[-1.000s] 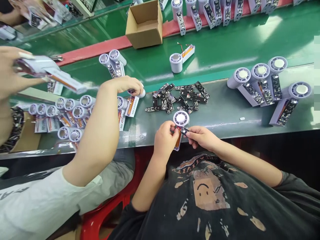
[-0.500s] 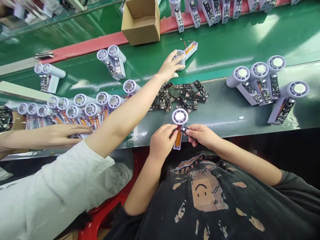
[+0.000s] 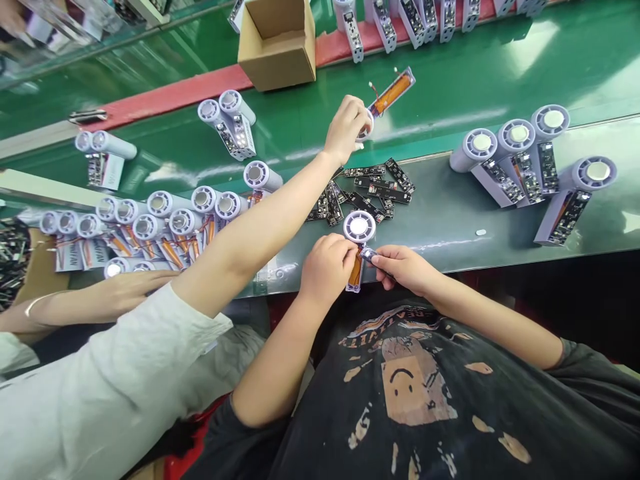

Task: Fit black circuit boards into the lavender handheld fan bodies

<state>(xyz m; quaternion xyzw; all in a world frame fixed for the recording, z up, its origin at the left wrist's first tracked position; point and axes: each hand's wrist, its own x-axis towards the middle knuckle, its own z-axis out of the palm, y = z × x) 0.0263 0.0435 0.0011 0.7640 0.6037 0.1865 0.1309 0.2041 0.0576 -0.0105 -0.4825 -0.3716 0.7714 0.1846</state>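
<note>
Close to my body is a pale lavender handheld fan unit [image 3: 359, 227], its round head up and its open handle showing an orange battery [image 3: 355, 273]. My left hand [image 3: 327, 265] is closed on the fan at its neck, where thin wires come out. My right hand [image 3: 403, 267] pinches a small black circuit board [image 3: 369, 255] beside the handle. The board's lower part is hidden by my fingers. Just beyond lies a loose pile of black circuit boards [image 3: 383, 190].
A co-worker's arm [image 3: 260, 230] reaches across from the left, its hand on another fan [image 3: 393, 93]. Fans with boards [image 3: 517, 143] stand at right; several more [image 3: 160, 203] crowd the left. A cardboard box [image 3: 277, 63] sits at the back.
The co-worker's far hand has tipped its fan so the orange battery faces up. Their other hand has shifted left. My hands stay nearly in place at the fan.
</note>
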